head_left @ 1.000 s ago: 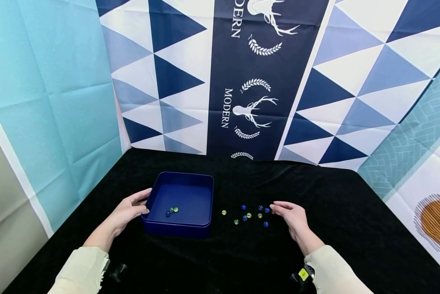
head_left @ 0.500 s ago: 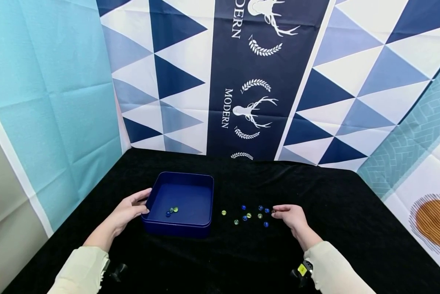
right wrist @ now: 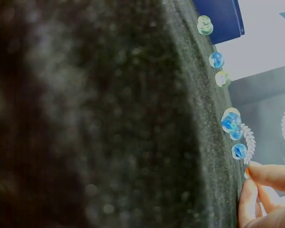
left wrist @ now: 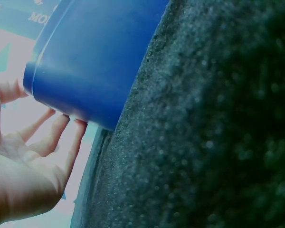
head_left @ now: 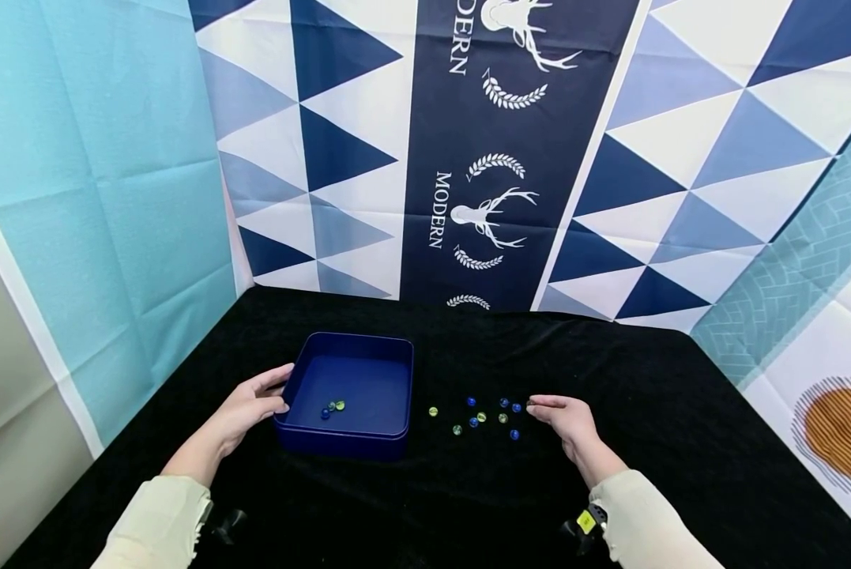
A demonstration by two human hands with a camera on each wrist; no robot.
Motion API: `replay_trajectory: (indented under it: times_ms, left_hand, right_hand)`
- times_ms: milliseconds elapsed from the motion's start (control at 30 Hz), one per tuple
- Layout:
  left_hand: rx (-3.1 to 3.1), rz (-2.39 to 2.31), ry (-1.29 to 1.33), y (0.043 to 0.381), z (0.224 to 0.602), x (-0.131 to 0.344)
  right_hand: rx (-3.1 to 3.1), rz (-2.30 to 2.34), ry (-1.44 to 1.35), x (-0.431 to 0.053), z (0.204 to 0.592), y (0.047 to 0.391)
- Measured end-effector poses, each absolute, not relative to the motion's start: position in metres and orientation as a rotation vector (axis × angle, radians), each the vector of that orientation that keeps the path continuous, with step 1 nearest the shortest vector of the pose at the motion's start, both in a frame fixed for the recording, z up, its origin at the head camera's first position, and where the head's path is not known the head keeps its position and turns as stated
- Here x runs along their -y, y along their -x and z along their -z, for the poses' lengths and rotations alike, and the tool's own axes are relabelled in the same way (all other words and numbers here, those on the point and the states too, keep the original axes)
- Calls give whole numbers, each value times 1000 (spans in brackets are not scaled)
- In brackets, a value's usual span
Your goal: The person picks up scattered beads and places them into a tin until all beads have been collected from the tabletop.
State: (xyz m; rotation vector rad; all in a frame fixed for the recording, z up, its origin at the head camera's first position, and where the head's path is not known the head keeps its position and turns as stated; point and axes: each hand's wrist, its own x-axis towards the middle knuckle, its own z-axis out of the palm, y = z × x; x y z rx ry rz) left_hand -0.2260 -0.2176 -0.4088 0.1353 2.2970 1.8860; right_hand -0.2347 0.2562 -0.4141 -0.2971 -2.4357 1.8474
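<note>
A square dark-blue box (head_left: 357, 379) with a raised rim holds 3 marbles (head_left: 340, 405), blue and green, on its floor. My left hand (head_left: 243, 407) rests against the box's left outer wall, its fingers spread along it; in the left wrist view several fingertips (left wrist: 80, 122) touch this wall. My right hand (head_left: 567, 419) is low over the black cloth, to the right of several loose glass marbles. Its thumb and index finger pinch a small marble (right wrist: 247, 174) with an orange tint, mostly hidden between the fingertips.
Several blue and yellow-green marbles lie scattered on the black cloth (head_left: 453, 498) between the box and my right hand; a yellow-green marble (head_left: 433, 412) is closest to the box. Behind the table hangs a patterned curtain (head_left: 354, 174).
My right thumb and index finger have come together on the small marble at the right end of the group. My left hand and the box have stayed in place.
</note>
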Motion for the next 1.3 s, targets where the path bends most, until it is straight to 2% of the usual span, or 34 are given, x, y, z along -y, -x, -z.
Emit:
replay_trajectory:
  times_ms: [300, 1300]
  left_hand:
    - [-2292, -1898, -138, 226, 410, 218]
    - [-2309, -1880, -125, 226, 410, 218]
  right_hand:
    - [2261, -2057, 293, -250, 412, 236]
    - [2213, -2096, 309, -207, 400, 247]
